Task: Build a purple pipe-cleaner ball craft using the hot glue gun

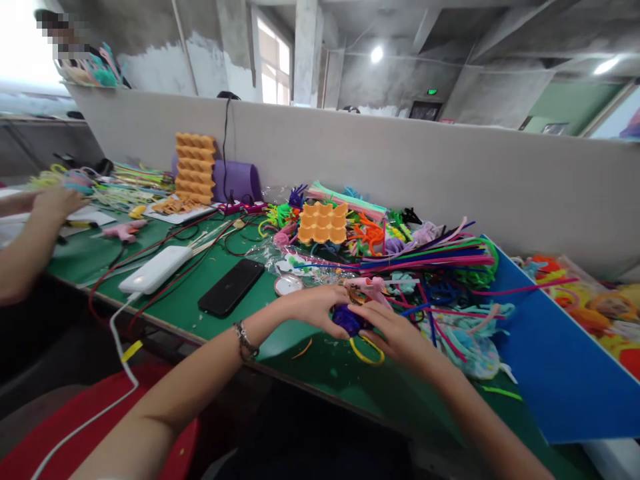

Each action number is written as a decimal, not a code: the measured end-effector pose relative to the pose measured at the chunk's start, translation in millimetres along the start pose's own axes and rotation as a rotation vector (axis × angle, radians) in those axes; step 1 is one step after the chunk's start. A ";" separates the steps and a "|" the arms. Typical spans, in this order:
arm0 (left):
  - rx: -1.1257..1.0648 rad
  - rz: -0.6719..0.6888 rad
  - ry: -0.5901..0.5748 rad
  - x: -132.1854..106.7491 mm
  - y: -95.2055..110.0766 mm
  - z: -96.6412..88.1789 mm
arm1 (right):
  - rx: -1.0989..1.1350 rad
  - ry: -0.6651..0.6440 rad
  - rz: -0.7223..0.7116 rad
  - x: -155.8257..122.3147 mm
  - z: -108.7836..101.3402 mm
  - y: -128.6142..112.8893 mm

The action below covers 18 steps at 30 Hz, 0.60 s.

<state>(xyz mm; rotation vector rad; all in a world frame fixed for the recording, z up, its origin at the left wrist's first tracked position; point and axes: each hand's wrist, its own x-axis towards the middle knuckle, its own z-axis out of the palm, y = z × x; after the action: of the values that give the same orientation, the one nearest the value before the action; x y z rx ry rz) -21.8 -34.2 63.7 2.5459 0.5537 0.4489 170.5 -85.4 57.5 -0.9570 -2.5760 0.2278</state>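
Observation:
Both my hands meet over the green table (210,327) near its front edge. My left hand (313,308) and my right hand (395,330) are closed together around a small dark blue fuzzy piece (347,320) made of pipe cleaner. A yellow pipe-cleaner loop (367,353) lies on the table just under my right hand. A pink glue gun (373,285) lies right behind my fingers. A bracelet (246,340) sits on my left wrist.
A heap of coloured pipe cleaners (430,260) and an orange foam tray (323,223) lie behind. A black phone (231,287) and a white power bank (155,269) with cable sit to the left. A blue board (545,360) stands right. Another person's arm (30,233) works at far left.

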 end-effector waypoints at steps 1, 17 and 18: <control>-0.010 -0.034 0.053 -4.7 -0.5 1.0 | 0.014 0.063 0.005 -0.4 5.1 0.0; -0.608 -0.242 0.287 -21.3 8.5 20.5 | 0.191 0.486 0.148 10.4 23.0 -10.7; -0.576 -0.243 0.277 -21.6 9.3 19.4 | 0.206 0.492 0.160 9.7 23.1 -11.2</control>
<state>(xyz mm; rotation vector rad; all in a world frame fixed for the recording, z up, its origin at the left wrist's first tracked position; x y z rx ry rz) -29.7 -59.2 48.1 1.8554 0.7034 0.7527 147.8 -87.9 42.4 -0.9968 -1.9920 0.2580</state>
